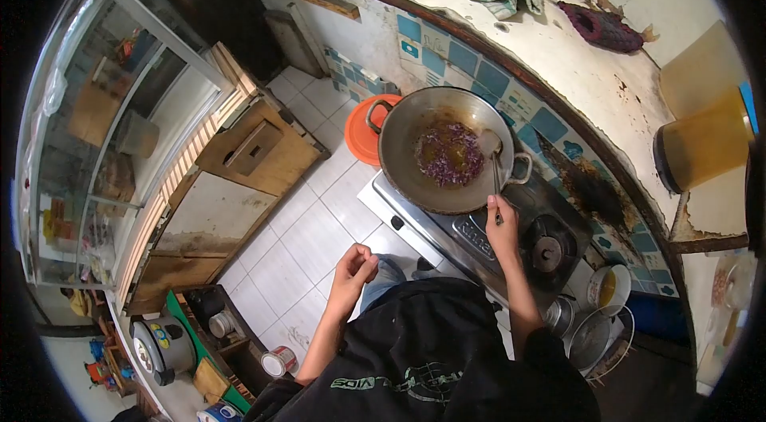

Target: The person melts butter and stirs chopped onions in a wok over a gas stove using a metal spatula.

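Wrapped around the handle of a metal spoon (pixel 489 143), the right hand (pixel 502 224) is closed and has a good grip. It is just outside the rim of a big round pan (pixel 401 139), near one of the pan's loop handles. The left hand (pixel 356 269) is away from the pan, down near the person's body. Its fingers are curled in, and nothing shows inside them.

The head view is the only one, and it looks down on all this. The pan sits on the stove (pixel 447 226), and its big bottom hides what is under it, so I can't tell if a fire is on. Little purple bits (pixel 449 155) lie in shiny oil in the middle of the pan. The round end of the spoon is inside the pan, just beside the bits. It is hard to tell if it touches the bottom. A round orange thing (pixel 359 137) shows past the far left side of the pan.

This looks like the frying and stirring step. I think the next move needs a firm hold and a slow push through the bits, low down, so hot oil does not splash.
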The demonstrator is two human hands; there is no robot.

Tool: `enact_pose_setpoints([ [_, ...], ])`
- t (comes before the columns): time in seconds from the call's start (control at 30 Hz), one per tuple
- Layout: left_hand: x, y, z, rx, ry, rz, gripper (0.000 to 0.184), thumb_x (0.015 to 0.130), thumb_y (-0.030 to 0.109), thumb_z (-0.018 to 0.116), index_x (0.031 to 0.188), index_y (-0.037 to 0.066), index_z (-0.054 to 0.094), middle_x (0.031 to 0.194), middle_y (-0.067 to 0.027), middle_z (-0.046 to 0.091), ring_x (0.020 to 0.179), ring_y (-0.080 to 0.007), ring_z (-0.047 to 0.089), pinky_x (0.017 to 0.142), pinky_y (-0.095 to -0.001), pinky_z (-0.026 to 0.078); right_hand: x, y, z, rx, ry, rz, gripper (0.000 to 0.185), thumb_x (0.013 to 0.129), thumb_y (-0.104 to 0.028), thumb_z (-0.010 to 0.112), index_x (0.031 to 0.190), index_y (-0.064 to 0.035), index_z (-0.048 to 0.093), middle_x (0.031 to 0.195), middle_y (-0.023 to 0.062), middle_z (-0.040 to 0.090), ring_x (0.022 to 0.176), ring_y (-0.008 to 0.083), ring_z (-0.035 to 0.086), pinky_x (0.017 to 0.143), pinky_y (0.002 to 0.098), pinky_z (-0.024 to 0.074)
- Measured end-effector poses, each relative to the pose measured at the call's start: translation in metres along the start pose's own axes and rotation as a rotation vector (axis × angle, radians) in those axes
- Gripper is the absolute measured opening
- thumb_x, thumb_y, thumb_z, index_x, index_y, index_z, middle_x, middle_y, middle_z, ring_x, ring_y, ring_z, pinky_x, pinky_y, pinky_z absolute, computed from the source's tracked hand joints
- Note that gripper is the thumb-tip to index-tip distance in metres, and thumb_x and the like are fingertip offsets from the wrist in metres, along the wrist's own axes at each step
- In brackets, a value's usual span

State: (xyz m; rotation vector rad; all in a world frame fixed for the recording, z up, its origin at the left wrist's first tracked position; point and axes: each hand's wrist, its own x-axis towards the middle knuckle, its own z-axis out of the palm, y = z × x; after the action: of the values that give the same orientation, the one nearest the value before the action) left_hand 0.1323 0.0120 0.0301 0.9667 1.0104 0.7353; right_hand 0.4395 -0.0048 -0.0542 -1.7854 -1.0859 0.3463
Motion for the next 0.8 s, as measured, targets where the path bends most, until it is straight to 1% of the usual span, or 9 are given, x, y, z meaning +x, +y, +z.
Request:
enact_pose_setpoints([
  [0.07, 0.001, 0.002, 0.001, -0.011, 0.004, -0.007, 0.015, 0.095, 0.011, 0.057, 0.086, 0.008, 0.046, 0.068, 0.0052, 0.041, 0.061, -0.0058, 0.038, 0.055, -0.0222, 0.028, -0.004, -0.003, 0.000, -0.012, -0.045, 0.092, 0.039, 0.099, -0.032, 0.050, 0.096, 0.0057, 0.059, 0.085, 0.0206, 0.062, 0.080, 0.0291, 0.059, 0.074, 0.0375, 0.0453],
  [0.17, 0.002, -0.001, -0.001, 0.017, -0.006, 0.004, 0.014, 0.095, 0.015, 0.057, 0.087, 0.008, 0.047, 0.069, 0.0046, 0.043, 0.060, -0.0064, 0.038, 0.054, -0.0220, 0.028, -0.013, 0.025, 0.017, 0.106, -0.071, 0.241, 0.039, 0.099, -0.033, 0.050, 0.089, 0.0040, 0.058, 0.072, 0.0128, 0.059, 0.067, 0.0212, 0.056, 0.063, 0.0339, 0.0447],
  [0.27, 0.002, 0.000, 0.001, 0.012, -0.006, 0.007, 0.014, 0.095, 0.015, 0.057, 0.087, 0.008, 0.047, 0.069, 0.0047, 0.042, 0.060, -0.0064, 0.037, 0.054, -0.0220, 0.028, -0.021, 0.024, 0.029, 0.450, -0.130, 0.476, 0.036, 0.099, -0.033, 0.050, 0.083, -0.0008, 0.056, 0.061, 0.0017, 0.047, 0.054, 0.0104, 0.046, 0.051, 0.0276, 0.0388],
  [0.3, 0.002, -0.001, 0.001, 0.014, -0.006, 0.007, 0.014, 0.095, 0.015, 0.057, 0.087, 0.008, 0.047, 0.069, 0.0046, 0.042, 0.060, -0.0065, 0.037, 0.054, -0.0221, 0.028, -0.025, 0.020, 0.035, 0.582, -0.102, 0.454, 0.033, 0.099, -0.033, 0.051, 0.081, -0.0054, 0.055, 0.059, -0.0050, 0.038, 0.049, 0.0039, 0.037, 0.045, 0.0226, 0.0318],
  [0.43, 0.001, 0.001, 0.001, -0.006, 0.000, 0.000, 0.014, 0.095, 0.012, 0.057, 0.086, 0.008, 0.047, 0.069, 0.0049, 0.042, 0.061, -0.0061, 0.038, 0.055, -0.0220, 0.029, -0.031, 0.008, 0.040, 0.690, -0.176, 0.557, 0.033, 0.099, -0.033, 0.051, 0.080, -0.0061, 0.052, 0.057, -0.0052, 0.037, 0.049, 0.0041, 0.037, 0.045, 0.0226, 0.0324],
  [0.57, 0.001, 0.000, 0.002, -0.019, 0.021, -0.009, 0.014, 0.094, 0.011, 0.057, 0.086, 0.008, 0.047, 0.068, 0.0050, 0.042, 0.061, -0.0058, 0.038, 0.055, -0.0219, 0.029, -0.036, 0.001, 0.045, 0.710, -0.227, 0.556, 0.034, 0.100, -0.033, 0.050, 0.080, -0.0052, 0.052, 0.056, -0.0047, 0.037, 0.050, 0.0044, 0.038, 0.046, 0.0231, 0.0332],
  [0.67, 0.001, -0.003, 0.000, -0.004, 0.003, 0.004, 0.014, 0.095, 0.014, 0.056, 0.087, 0.008, 0.046, 0.070, 0.0036, 0.043, 0.061, -0.0070, 0.038, 0.055, -0.0221, 0.030, -0.038, -0.003, 0.044, 0.612, -0.315, 0.393, 0.034, 0.100, -0.031, 0.049, 0.079, -0.0051, 0.051, 0.058, -0.0024, 0.040, 0.050, 0.0039, 0.038, 0.046, 0.0237, 0.0337],
  [0.7, 0.001, -0.003, 0.000, -0.007, 0.001, 0.004, 0.014, 0.095, 0.014, 0.056, 0.087, 0.008, 0.046, 0.070, 0.0036, 0.043, 0.061, -0.0071, 0.039, 0.055, -0.0222, 0.030, -0.041, -0.005, 0.042, 0.554, -0.341, 0.414, 0.033, 0.101, -0.028, 0.048, 0.079, -0.0028, 0.051, 0.062, 0.0040, 0.044, 0.056, 0.0079, 0.045, 0.051, 0.0275, 0.0376],
  [0.8, 0.000, -0.002, 0.001, -0.006, 0.002, 0.004, 0.014, 0.095, 0.014, 0.056, 0.087, 0.008, 0.046, 0.070, 0.0036, 0.043, 0.061, -0.0073, 0.039, 0.055, -0.0223, 0.030, -0.042, -0.017, 0.037, 0.278, -0.347, 0.106, 0.030, 0.100, -0.023, 0.048, 0.081, 0.0003, 0.051, 0.069, 0.0102, 0.047, 0.063, 0.0171, 0.051, 0.057, 0.0322, 0.0408],
])
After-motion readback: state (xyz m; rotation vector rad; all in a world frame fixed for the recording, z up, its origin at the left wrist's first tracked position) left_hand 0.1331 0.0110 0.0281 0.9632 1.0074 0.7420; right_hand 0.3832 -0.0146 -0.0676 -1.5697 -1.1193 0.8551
